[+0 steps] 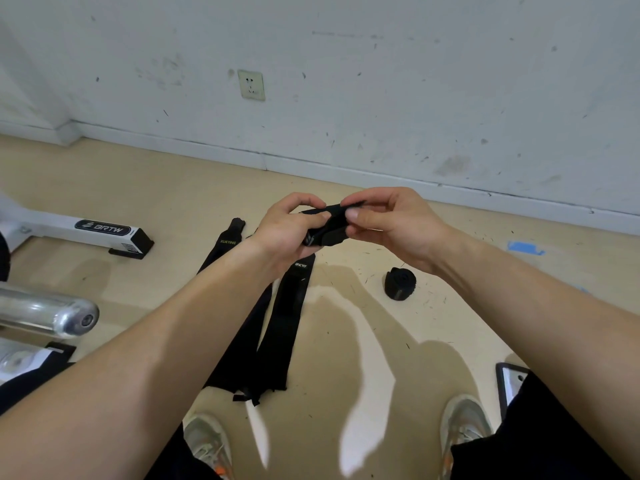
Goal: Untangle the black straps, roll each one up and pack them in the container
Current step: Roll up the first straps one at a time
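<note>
Currently the strap (330,230) being worked is a half-made roll, held up in the air btw both hands, approx above the far ends of the loose ones on the floor. Left hand (287,233) curls round the roll's body w/ thumb on top; right hand (391,226) pinches the free end btw thumb and fingertips. Judging by that, the step is rolling, not untangling. To do it well: keep light tension on the free end, keep edges lined up so the roll doesn't cone out, turn w/ the left while the right feeds and smooths. One finished roll (400,284) sits on the floor (346,341), below the right wrist. Two flat straps (289,306) lie side by side, meeting at the near end close to the shoes, thin loops trailing there; prob next in line. Container: can't pick it out for sure. A dark-rimmed thing (510,379) by the right leg may be it.
</note>
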`<move>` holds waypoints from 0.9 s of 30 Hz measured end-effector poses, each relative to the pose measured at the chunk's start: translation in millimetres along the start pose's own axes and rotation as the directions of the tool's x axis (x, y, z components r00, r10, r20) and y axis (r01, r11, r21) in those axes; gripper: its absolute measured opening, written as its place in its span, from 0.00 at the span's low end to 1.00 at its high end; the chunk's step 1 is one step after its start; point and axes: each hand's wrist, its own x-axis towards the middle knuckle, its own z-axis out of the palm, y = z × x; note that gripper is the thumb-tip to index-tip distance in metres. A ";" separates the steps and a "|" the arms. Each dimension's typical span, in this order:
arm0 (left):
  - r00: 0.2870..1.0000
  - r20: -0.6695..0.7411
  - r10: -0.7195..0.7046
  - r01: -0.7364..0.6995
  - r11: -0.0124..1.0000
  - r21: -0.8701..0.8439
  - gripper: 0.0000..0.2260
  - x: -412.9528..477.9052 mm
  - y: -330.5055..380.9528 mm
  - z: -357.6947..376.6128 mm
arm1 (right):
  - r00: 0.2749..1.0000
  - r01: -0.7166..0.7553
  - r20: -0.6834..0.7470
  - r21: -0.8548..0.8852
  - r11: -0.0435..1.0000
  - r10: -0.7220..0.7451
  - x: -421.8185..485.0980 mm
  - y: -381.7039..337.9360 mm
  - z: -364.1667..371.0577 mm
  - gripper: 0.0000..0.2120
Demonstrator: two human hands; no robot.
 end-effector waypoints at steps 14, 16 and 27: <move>0.992 0.123 0.022 -0.020 1.000 -0.022 0.10 -7.8 -6.2 14.3 | 0.928 0.128 -0.258 -0.452 0.883 -0.267 7.5 7.6 -0.7 0.04; 0.991 0.133 0.032 -0.032 0.999 -0.003 0.12 -8.1 -9.3 15.4 | 0.925 0.115 -0.272 -0.466 0.877 -0.266 8.0 8.4 -1.8 0.05; 0.971 0.187 0.152 -0.167 0.984 0.068 0.06 -8.4 -18.7 17.0 | 0.913 0.022 -0.349 -0.471 0.882 -0.210 9.9 13.5 -5.3 0.07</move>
